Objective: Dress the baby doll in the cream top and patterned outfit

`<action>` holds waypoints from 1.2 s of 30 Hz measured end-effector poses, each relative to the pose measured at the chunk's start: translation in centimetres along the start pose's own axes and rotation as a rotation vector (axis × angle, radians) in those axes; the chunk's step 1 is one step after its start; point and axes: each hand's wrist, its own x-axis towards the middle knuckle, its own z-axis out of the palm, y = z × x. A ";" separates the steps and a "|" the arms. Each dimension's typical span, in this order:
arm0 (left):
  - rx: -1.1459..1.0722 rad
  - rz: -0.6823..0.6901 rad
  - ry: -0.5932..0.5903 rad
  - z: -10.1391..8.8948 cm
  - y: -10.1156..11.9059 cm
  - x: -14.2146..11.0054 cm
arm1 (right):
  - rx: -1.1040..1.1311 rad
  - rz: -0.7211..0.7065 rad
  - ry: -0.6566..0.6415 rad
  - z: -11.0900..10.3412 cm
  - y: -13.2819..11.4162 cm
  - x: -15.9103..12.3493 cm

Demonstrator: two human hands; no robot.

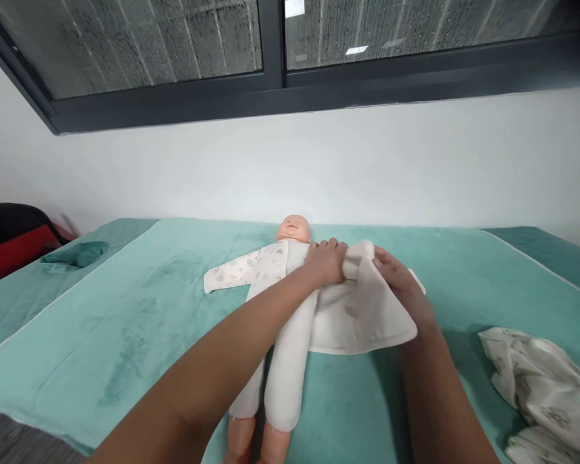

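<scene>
A baby doll [294, 229] lies on its back on a green sheet, its head toward the wall. One sleeve of a white patterned baby shirt [232, 274] stretches out to the left, and that side of the shirt lies over the doll's chest. White trousers [287, 380] cover the legs down to above the feet. At the doll's shoulder on the right, my left hand [326, 263] is closed on the shirt. My right hand [403, 283] pinches the shirt's other side near the sleeve, with the lifted panel hanging between both hands. The doll's arm on that side is hidden.
A crumpled white printed cloth [544, 393] lies at the lower right of the green sheet [140, 322]. At the far left are a dark green bundle [75, 253] and a red and black item [19, 245]. A white wall [270, 167] and dark-framed window stand behind.
</scene>
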 end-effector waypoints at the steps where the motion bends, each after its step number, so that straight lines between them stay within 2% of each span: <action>1: -0.128 0.027 -0.026 -0.5 -0.3 0.0 | 0.002 0.015 -0.044 0.4 0.1 0.1; 4: -0.374 0.131 -0.018 -2.7 -1.6 -0.7 | -0.018 0.042 -0.136 1.9 0.9 0.0; 8: -0.479 0.140 0.204 -4.8 -4.4 -2.5 | -0.119 0.051 -0.327 4.2 2.0 -0.6; 10: -0.446 0.066 0.313 -4.9 -5.8 -3.5 | -0.179 0.067 -0.427 5.0 2.3 -0.9; 14: -0.355 -0.183 0.468 -3.7 -7.9 -5.6 | -0.252 0.093 -0.608 5.7 2.0 -1.4; 17: -0.351 -0.293 0.590 -3.2 -7.9 -7.5 | -0.274 0.065 -0.611 5.7 1.9 -1.4; 19: -0.419 -0.365 0.537 -3.3 -7.3 -8.6 | -0.296 0.052 -0.595 5.6 2.0 -1.3; 21: -0.466 -0.412 0.402 -3.6 -6.3 -9.5 | -0.320 0.048 -0.604 5.6 2.2 -1.3; 23: -0.443 -0.400 0.299 -3.9 -5.5 -10.0 | -0.352 0.048 -0.624 5.6 2.3 -1.2; 25: -0.381 -0.368 0.256 -4.0 -4.9 -10.0 | -0.404 0.048 -0.639 5.7 2.4 -1.3; 27: -0.362 -0.360 0.246 -4.0 -4.8 -9.6 | -0.450 0.043 -0.613 6.0 2.6 -1.5; 29: -0.417 -0.379 0.277 -3.8 -5.2 -9.1 | -0.518 0.027 -0.525 6.3 2.7 -1.7; 32: -0.501 -0.386 0.364 -3.8 -6.1 -8.3 | -0.765 -0.046 -0.388 6.9 2.7 -2.0; 34: -0.471 -0.376 0.385 -4.0 -6.4 -7.8 | -0.949 -0.111 -0.384 7.1 2.4 -2.2; 36: -0.418 -0.390 0.339 -4.4 -6.4 -7.4 | -1.069 -0.152 -0.445 7.2 2.1 -2.5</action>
